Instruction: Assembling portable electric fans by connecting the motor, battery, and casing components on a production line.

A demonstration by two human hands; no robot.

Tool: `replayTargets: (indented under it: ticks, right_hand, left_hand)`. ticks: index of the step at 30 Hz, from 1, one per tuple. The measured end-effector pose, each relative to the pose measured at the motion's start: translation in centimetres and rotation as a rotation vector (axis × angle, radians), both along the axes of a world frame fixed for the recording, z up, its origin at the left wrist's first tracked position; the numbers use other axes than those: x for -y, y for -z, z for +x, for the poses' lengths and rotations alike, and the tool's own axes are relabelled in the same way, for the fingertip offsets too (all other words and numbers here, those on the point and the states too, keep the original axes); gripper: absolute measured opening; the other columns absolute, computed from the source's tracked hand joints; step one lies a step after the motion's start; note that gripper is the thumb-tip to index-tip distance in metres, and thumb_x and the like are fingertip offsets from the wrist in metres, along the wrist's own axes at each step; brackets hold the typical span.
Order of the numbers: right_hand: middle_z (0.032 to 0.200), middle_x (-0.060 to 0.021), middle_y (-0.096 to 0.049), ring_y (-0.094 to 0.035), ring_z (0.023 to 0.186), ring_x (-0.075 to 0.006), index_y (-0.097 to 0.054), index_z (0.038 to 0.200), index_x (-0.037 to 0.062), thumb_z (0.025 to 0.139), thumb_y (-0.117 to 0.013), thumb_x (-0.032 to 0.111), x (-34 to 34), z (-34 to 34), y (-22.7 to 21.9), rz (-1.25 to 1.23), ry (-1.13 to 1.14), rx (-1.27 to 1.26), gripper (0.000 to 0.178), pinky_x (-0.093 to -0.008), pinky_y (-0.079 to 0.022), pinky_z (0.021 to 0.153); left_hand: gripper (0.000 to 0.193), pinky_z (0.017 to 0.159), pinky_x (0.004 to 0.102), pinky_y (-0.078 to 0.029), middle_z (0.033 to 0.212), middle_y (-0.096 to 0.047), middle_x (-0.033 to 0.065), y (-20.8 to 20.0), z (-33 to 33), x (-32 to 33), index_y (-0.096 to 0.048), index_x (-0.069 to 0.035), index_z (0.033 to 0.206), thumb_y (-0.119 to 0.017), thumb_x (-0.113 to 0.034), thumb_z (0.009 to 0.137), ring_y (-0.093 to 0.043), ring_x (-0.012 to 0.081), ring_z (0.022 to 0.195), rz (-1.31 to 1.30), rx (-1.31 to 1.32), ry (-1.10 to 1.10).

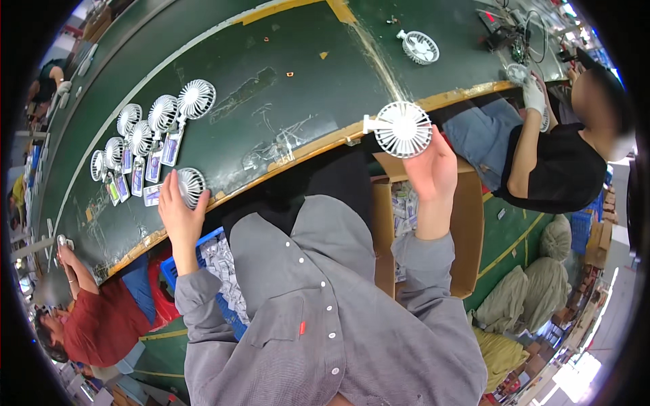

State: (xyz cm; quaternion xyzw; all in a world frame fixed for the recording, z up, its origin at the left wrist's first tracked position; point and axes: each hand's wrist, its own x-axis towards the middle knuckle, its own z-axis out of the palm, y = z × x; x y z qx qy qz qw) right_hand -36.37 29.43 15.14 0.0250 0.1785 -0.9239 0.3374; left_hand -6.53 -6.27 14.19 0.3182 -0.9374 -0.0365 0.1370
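Observation:
In my right hand (434, 170) is a small white fan (404, 129), its round grille facing up and its short stem pointing left, just above the table's front edge. The fingers are partly hidden behind the grille. My left hand (180, 211) is at the table's near edge, thumb and fingers around another white fan (191, 187) lying there. A battery pack with a purple label (152, 195) lies beside those fingers. Past this hand, several more white fans (163, 113) lie in a cluster, with purple-labelled packs (172, 147) attached or close to them.
The dark green table (271, 101) bends across the view. One fan (420, 48) lies at the far right. Below the edge are a cardboard box (467, 230) and a blue crate (215, 238) of small parts. Co-workers sit on the right (562, 155) and left (101, 325).

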Motion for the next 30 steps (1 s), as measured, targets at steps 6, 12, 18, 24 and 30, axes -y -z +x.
replayTargets:
  ticks: [6,12,18,24,30]
  right_hand:
    - [0.140,-0.0181,-0.053,-0.051,0.129,-0.0323,-0.047,0.135,-0.0050,0.105,-0.037,0.019,-0.9,-3.6,1.7,-0.094,-0.018,-0.037,0.040,-0.0468,-0.040,0.111]
    - [0.103,-0.0094,-0.068,-0.065,0.096,-0.0196,-0.061,0.107,-0.0025,0.102,-0.049,0.010,5.2,-6.9,2.6,1.061,0.426,-0.930,0.018,-0.0321,-0.051,0.085]
    - [0.099,-0.0142,-0.067,-0.061,0.096,-0.0349,-0.064,0.095,0.0017,0.089,-0.063,0.007,10.0,-11.2,3.8,1.393,0.688,-1.922,0.008,-0.0442,-0.048,0.087]
    - [0.113,-0.0111,-0.067,-0.058,0.113,-0.0333,-0.068,0.097,0.0051,0.091,-0.061,0.016,9.4,-16.8,6.2,1.797,0.738,-1.893,0.014,-0.0485,-0.040,0.104]
    - [0.137,-0.0203,-0.051,-0.048,0.128,-0.0349,-0.052,0.132,-0.0028,0.088,-0.066,0.024,11.8,-7.6,1.8,1.346,0.474,-1.420,0.053,-0.0435,-0.034,0.110]
  left_hand:
    - [0.081,0.108,0.0412,-0.038,0.140,-0.049,0.0192,-0.8,-1.7,-3.8,-0.042,0.001,0.143,-0.080,-0.022,0.076,-0.050,0.0319,0.127,0.427,-0.413,0.050]
    - [0.075,0.111,0.0408,-0.036,0.144,-0.046,0.0156,-3.3,-3.3,-6.3,-0.031,0.000,0.149,-0.054,-0.050,0.098,-0.047,0.0275,0.133,1.223,-1.233,0.108]
    - [0.080,0.103,0.0561,-0.043,0.150,-0.040,0.0218,-7.9,-5.9,-7.8,-0.034,-0.009,0.151,-0.036,-0.067,0.096,-0.044,0.0375,0.135,1.962,-1.443,0.251]
    - [0.084,0.103,0.0568,-0.043,0.146,-0.044,0.0238,-8.3,-6.0,-8.9,-0.037,-0.006,0.148,-0.028,-0.071,0.096,-0.046,0.0395,0.133,2.107,-1.418,0.268]
    - [0.079,0.101,0.0555,-0.045,0.147,-0.042,0.0267,-7.7,-6.0,-9.9,-0.037,-0.007,0.149,-0.027,-0.067,0.097,-0.048,0.0401,0.131,2.100,-1.397,0.095]
